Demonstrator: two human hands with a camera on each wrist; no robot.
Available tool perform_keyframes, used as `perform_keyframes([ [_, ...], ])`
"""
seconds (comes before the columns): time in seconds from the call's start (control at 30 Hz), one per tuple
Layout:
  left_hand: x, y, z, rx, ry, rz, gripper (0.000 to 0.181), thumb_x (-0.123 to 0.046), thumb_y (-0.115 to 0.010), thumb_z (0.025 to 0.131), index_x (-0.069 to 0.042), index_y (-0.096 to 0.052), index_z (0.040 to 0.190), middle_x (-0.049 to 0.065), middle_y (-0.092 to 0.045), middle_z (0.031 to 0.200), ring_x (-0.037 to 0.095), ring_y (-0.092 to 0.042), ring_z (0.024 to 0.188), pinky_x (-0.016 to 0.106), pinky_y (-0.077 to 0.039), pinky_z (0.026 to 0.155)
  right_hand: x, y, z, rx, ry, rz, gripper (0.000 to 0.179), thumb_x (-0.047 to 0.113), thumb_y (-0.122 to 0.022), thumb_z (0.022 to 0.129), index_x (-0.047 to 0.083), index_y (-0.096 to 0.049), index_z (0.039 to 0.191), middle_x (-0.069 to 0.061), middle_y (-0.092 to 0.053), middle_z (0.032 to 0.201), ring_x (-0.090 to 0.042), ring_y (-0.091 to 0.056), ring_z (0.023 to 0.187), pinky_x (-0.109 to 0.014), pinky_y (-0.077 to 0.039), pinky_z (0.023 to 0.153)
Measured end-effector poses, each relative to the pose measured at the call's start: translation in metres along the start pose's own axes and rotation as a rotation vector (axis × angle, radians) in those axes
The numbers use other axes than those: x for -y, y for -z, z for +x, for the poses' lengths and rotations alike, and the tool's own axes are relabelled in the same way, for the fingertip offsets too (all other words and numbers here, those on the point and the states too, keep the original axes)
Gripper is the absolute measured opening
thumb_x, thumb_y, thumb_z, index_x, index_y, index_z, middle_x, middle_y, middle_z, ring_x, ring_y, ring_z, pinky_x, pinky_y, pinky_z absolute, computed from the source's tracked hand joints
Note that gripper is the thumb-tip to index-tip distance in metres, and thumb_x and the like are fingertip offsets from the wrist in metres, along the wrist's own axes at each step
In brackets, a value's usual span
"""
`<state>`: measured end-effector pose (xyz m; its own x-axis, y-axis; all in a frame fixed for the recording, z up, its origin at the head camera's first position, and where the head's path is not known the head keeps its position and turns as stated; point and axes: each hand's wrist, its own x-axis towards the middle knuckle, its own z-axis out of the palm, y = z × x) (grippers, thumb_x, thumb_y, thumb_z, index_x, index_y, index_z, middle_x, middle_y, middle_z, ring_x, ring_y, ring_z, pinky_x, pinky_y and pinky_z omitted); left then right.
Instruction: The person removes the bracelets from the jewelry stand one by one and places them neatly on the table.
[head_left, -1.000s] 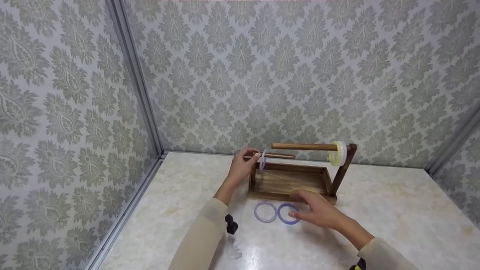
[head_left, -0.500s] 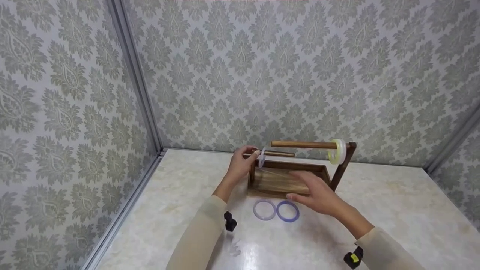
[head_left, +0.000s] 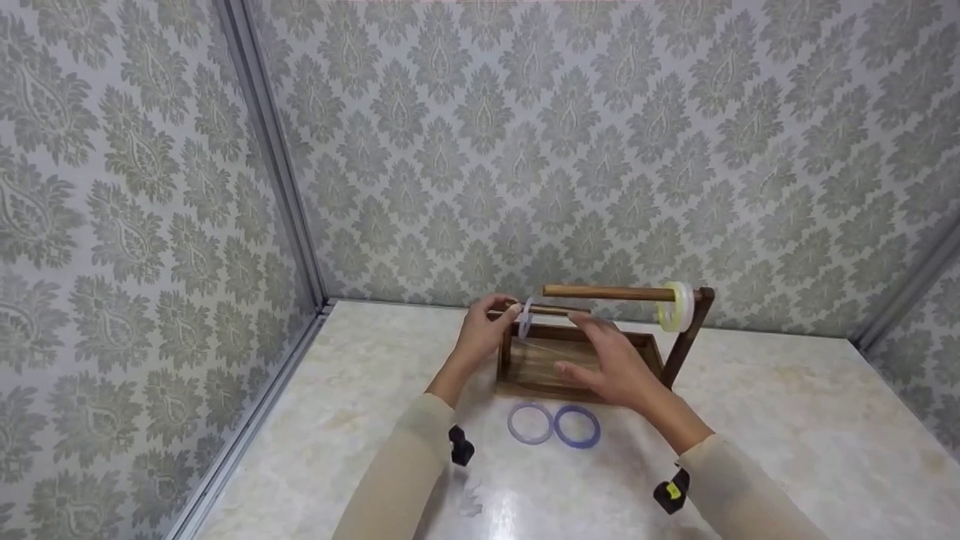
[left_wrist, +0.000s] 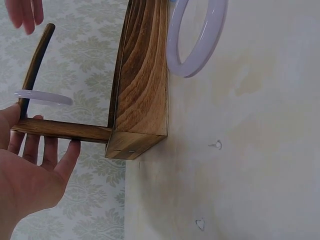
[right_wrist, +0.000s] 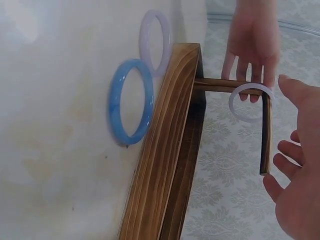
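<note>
Head view: left grip (head_left: 478, 331) holds rack (head_left: 536, 390); yellow wrist patch (head_left: 673, 491) unreadable.

Two hands (head_left: 478, 334) (head_left: 616, 366), one rack (right_wrist: 167, 135), two tabletop bangles (right_wrist: 115, 107) (right_wrist: 144, 42)

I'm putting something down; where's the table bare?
The table is bare right of the wooden rack and left of the left sleeve. Crowded: before the rack, by a lilac bangle and a blue bangle; around the lower rod, by the left hand and right hand.
</note>
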<state>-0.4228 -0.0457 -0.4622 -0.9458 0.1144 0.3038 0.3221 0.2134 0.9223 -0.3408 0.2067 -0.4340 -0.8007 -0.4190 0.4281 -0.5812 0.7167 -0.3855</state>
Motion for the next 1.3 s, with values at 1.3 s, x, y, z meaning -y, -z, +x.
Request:
perform_keyframes([
  [1.3, 0.0, 0.002, 0.001, 0.008, 0.032, -0.031, 0.028, -0.033, -0.066, 0.107, -0.014, -0.071, 0.127, 0.004, -0.068, 0.122, 0.022, -0.065, 0.114, 0.042, -0.056, 0.098, 0.018, -0.041, 0.09, 0.118, -0.135, -0.098, 0.075, 0.036, -0.083, 0.095, 0.01, -0.05, 0.157, -0.021, -0.061, 0.141, -0.043, -0.055, 0.131, -0.058, -0.046, 0.109],
])
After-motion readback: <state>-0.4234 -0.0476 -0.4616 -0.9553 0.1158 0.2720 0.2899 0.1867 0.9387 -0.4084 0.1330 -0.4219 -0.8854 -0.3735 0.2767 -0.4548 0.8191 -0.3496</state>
